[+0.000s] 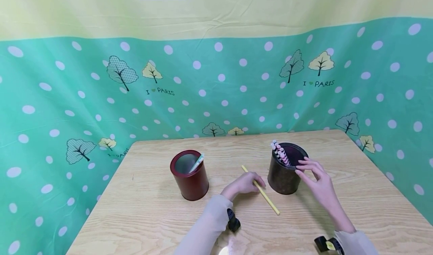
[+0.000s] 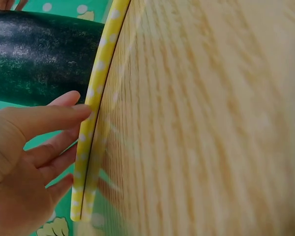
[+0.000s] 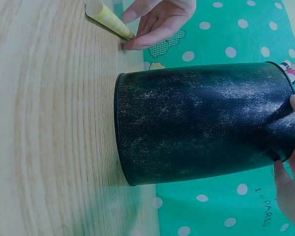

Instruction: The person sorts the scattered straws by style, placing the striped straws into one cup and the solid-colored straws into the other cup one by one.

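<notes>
In the head view a yellow paper straw (image 1: 268, 200) with white dots lies slantwise on the table. My left hand (image 1: 248, 183) reaches over it; in the left wrist view the thumb tip touches the edge of the straw (image 2: 99, 66), and the other fingers (image 2: 59, 155) are beside it, loosely bent. My right hand (image 1: 318, 179) holds the rim of a dark round can (image 1: 283, 178), thumb against the outer wall and fingers at the opening. Several striped paper straws (image 1: 281, 154), pink, black and white, lean inside this can.
Left of my left hand stands a dark red can (image 1: 191, 183) with teal and white straws (image 1: 197, 163) leaning in it. The wooden table (image 1: 142, 206) ends at the back against a green dotted curtain (image 1: 189, 78). Black straps with cameras sit on both wrists.
</notes>
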The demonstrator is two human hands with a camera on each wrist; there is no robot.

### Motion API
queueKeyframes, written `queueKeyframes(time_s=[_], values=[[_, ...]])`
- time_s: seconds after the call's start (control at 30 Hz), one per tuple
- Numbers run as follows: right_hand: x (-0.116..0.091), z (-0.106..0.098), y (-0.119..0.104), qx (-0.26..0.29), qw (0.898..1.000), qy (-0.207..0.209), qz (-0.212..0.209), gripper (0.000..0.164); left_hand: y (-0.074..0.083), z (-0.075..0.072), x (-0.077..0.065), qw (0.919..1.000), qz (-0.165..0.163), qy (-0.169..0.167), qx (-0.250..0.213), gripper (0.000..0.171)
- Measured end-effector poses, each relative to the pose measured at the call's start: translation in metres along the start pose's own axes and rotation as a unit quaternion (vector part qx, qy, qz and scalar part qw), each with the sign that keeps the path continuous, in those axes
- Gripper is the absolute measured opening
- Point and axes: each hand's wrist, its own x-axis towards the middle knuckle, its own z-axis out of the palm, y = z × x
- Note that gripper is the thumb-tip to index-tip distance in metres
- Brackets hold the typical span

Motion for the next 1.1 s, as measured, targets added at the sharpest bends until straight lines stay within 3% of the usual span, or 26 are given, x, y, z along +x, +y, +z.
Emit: queueKeyframes(time_s=[0.17,0.23,0.33,0.4,0.47,0.57,0.77,0.9,1.1], values=[[0.001,0.001,0.007,0.014,1.0,-0.001,0.011,0.017,-0.001,0.001,0.0,0.9998,0.01,0.002,0.018,0.022],[0.003,0.003,0.032,0.021,1.0,0.005,-0.01,0.017,-0.001,0.001,0.0,0.9993,0.014,0.001,0.035,0.023],[0.003,0.002,0.028,0.013,1.0,0.001,-0.005,0.018,-0.001,0.001,0.0,0.9973,0.025,0.0,0.068,0.023],[0.004,0.004,0.048,0.013,1.0,0.005,-0.027,0.017,0.0,0.001,0.0,0.9948,0.034,0.0,0.096,0.023],[0.004,0.003,0.044,0.025,0.999,-0.001,-0.024,0.018,0.0,0.0,-0.001,0.9925,0.035,-0.001,0.117,0.022],[0.007,0.006,0.083,0.032,0.999,0.004,-0.043,0.019,0.003,0.0,-0.003,0.9883,0.029,-0.002,0.149,0.02],[0.008,0.01,0.099,-0.001,0.999,0.017,-0.035,0.019,0.005,0.0,-0.005,0.9797,0.02,-0.005,0.199,0.018],[0.007,0.009,0.098,0.007,0.999,0.016,-0.033,0.02,0.006,0.0,-0.005,0.9773,0.024,-0.001,0.211,0.016],[0.007,0.01,0.1,0.001,0.999,0.018,-0.03,0.019,0.007,-0.002,-0.006,0.9825,0.045,0.025,0.179,0.015]])
